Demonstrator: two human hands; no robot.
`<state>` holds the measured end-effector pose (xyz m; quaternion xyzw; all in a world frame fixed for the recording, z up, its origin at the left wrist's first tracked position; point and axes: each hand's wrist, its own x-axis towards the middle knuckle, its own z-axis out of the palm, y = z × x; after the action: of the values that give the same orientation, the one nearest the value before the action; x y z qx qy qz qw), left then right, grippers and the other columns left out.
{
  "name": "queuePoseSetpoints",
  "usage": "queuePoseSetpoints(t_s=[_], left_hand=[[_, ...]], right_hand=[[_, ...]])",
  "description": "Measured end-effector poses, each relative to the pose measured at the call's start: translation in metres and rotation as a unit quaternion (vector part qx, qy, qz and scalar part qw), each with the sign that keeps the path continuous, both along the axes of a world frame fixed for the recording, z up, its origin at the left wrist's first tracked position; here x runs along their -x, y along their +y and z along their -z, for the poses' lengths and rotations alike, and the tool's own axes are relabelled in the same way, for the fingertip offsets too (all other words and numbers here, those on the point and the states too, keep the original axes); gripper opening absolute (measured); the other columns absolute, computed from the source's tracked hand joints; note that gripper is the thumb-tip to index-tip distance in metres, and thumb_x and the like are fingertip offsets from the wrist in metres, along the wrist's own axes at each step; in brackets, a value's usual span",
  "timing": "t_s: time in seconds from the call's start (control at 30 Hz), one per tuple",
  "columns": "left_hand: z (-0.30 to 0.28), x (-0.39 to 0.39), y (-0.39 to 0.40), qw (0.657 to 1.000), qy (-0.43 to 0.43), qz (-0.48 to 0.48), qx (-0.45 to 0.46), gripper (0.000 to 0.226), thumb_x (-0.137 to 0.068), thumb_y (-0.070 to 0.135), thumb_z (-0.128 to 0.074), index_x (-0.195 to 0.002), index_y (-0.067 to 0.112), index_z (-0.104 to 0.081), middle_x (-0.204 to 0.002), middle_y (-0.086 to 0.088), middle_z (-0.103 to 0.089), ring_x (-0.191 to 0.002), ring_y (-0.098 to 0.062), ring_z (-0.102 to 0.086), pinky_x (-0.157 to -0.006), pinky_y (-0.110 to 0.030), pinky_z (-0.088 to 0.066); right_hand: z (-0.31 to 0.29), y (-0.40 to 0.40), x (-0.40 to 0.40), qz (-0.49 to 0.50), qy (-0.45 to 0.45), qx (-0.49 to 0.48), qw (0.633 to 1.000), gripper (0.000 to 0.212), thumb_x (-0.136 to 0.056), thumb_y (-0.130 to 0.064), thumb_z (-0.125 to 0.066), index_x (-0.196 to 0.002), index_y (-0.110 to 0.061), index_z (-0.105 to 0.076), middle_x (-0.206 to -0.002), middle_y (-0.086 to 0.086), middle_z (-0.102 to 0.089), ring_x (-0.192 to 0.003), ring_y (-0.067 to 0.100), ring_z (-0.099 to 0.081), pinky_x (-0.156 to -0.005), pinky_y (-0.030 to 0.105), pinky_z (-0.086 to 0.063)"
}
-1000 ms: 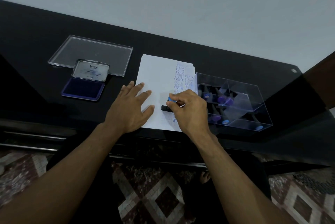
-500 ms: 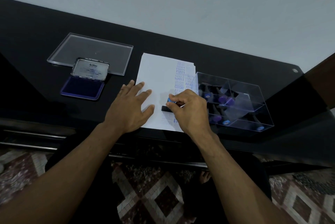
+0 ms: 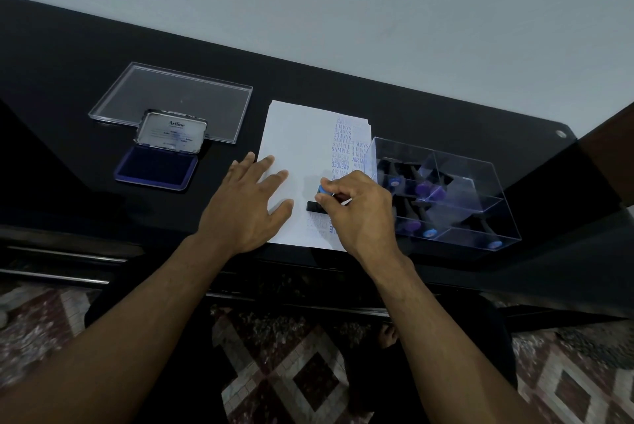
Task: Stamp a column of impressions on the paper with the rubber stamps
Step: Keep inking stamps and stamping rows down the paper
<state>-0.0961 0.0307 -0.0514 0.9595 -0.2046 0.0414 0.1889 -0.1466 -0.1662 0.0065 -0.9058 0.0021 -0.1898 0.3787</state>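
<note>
A white sheet of paper point(image 3: 298, 149) lies on the black table, with blue impressions running down its right side. My right hand point(image 3: 356, 211) grips a rubber stamp point(image 3: 317, 202) with a blue knob and black base, pressed onto the paper near its lower right. My left hand point(image 3: 247, 207) lies flat with spread fingers on the paper's left edge. An open blue ink pad point(image 3: 157, 169) with its lid up sits to the left.
A clear plastic box point(image 3: 480, 190) with several more stamps stands right of the paper, touching its edge. A clear flat lid point(image 3: 178, 94) lies behind the ink pad. The table's front edge point(image 3: 68, 252) runs just below my wrists; patterned floor lies beneath.
Both hands stay nearly where they were. The stamp remains pressed on the same spot of the paper; only the view has shifted slightly.
</note>
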Motion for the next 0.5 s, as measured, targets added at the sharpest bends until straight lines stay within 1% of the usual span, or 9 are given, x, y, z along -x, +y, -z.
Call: queuePoseSetpoints(t_s=[0.17,0.5], left_hand=[[0.0001,-0.0002,-0.0006,1.000,0.000,-0.001,-0.002,0.072,-0.094,0.066,-0.027,-0.152,0.027,-0.043,-0.165,-0.004,-0.027,-0.155,-0.026,-0.011,-0.125,-0.045,-0.006],[0.0015,0.0004,-0.0002,1.000,-0.005,0.000,-0.004,0.069,-0.095,0.064,-0.030,-0.152,0.027,-0.042,-0.165,-0.003,-0.026,-0.155,-0.025,-0.010,-0.125,-0.043,-0.004]], right_hand=[[0.0001,-0.0011,0.0017,-0.009,-0.001,-0.006,1.000,0.016,-0.079,-0.011,-0.081,-0.095,-0.008,-0.078,-0.090,0.003,-0.071,-0.075,0.014,-0.068,-0.076,0.038,-0.058],[-0.0012,-0.0004,-0.0008,-0.001,0.005,-0.006,1.000,0.013,-0.080,-0.013,-0.080,-0.093,-0.010,-0.078,-0.090,0.002,-0.070,-0.075,0.013,-0.068,-0.077,0.037,-0.057]])
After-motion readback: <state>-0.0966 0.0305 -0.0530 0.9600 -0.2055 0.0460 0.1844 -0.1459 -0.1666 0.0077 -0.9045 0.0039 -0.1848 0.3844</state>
